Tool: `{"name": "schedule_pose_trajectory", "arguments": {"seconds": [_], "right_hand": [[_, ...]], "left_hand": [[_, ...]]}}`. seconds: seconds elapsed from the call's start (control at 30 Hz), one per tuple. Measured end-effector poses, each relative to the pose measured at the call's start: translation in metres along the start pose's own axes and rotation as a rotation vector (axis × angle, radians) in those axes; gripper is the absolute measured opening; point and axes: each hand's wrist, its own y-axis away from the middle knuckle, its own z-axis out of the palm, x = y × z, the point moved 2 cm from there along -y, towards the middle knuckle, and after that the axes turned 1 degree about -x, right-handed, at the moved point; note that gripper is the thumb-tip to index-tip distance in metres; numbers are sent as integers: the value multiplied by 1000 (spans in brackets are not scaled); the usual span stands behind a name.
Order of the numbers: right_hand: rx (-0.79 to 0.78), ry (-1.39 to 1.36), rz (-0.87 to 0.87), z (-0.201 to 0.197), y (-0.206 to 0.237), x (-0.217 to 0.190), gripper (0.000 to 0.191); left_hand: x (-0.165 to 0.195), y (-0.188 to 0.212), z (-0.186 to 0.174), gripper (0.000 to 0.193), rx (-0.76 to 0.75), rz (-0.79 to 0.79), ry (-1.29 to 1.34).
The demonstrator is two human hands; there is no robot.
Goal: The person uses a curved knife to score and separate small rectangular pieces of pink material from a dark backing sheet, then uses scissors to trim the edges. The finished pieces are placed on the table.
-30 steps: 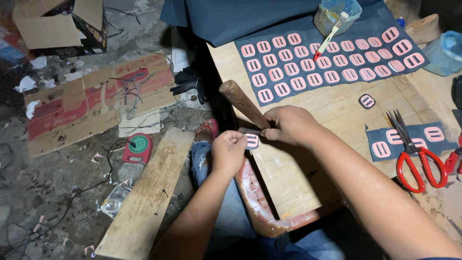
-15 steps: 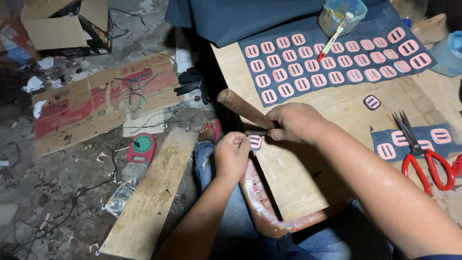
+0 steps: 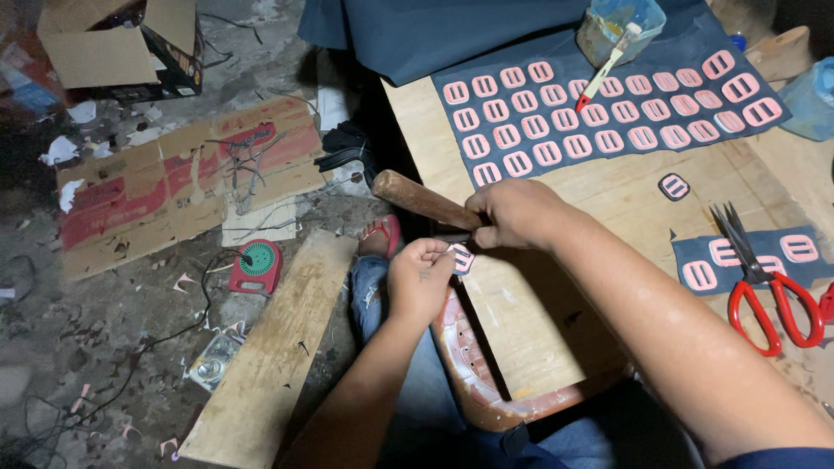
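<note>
At the near edge of the wooden board (image 3: 556, 313), the left hand (image 3: 419, 280) pinches a small pink-on-dark buckle piece (image 3: 461, 258), just below the right hand (image 3: 514, 214), closed around a wooden handle (image 3: 421, 199) angled up-left.

Wooden board (image 3: 556, 304) as work surface, propped on red plastic stool (image 3: 473, 382). On board: dark blue fabric sheet (image 3: 608, 113) with rows of pink buckle pieces (image 3: 534, 126), small plastic tub (image 3: 621, 26) with brush on the sheet's far edge, 1 loose cut piece (image 3: 674, 186), smaller blue strip (image 3: 756, 256) holding 3 pink pieces, red-handled scissors (image 3: 764, 278) lying across it. Concrete floor (image 3: 130, 347) beside: wood plank (image 3: 269, 347), flattened cardboard (image 3: 174, 178), open carton (image 3: 122, 48), red round gadget (image 3: 256, 265).
</note>
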Motion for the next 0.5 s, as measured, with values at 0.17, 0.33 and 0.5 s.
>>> {"name": "schedule_pose_trajectory", "arguments": {"seconds": [0.17, 0.33, 0.5], "right_hand": [[-84, -120, 28, -7, 0, 6, 36], [-72, -78, 40, -6, 12, 11, 34], [73, -90, -14, -3, 14, 8, 32]], "left_hand": [[1, 2, -2, 10, 18, -13, -11], [0, 0, -4, 12, 32, 5, -28], [6, -5, -3, 11, -23, -18, -85]]}}
